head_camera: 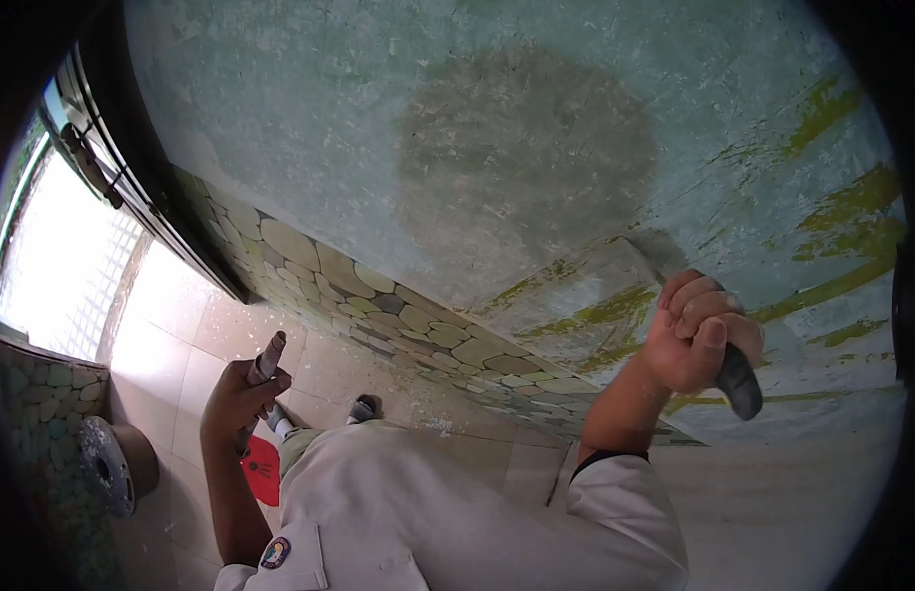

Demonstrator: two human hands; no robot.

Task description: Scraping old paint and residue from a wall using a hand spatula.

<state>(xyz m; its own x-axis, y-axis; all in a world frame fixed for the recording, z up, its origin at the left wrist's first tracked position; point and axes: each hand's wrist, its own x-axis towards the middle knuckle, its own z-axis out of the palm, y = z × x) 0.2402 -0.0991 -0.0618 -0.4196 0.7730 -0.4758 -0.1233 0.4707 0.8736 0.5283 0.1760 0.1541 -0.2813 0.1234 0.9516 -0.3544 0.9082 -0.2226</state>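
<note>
My right hand (694,332) is closed round the dark handle of a scraper (644,258), whose thin metal blade rests on the painted wall (317,111). Beside the blade are scraped yellow-green streaks (590,310), and up and left of it lies a large darker round patch (528,155). My left hand (245,395), lower and away from the wall, grips a slim, stained, stick-like tool (268,356); its kind cannot be told, as the fingers hide its middle.
A stone-patterned band (420,318) runs along the wall's foot. Pale floor tiles (321,377) bear flakes. A round spool-like object (118,465) stands at left, near a bright doorway (73,251) with a dark frame. A red thing (262,471) lies below my left hand.
</note>
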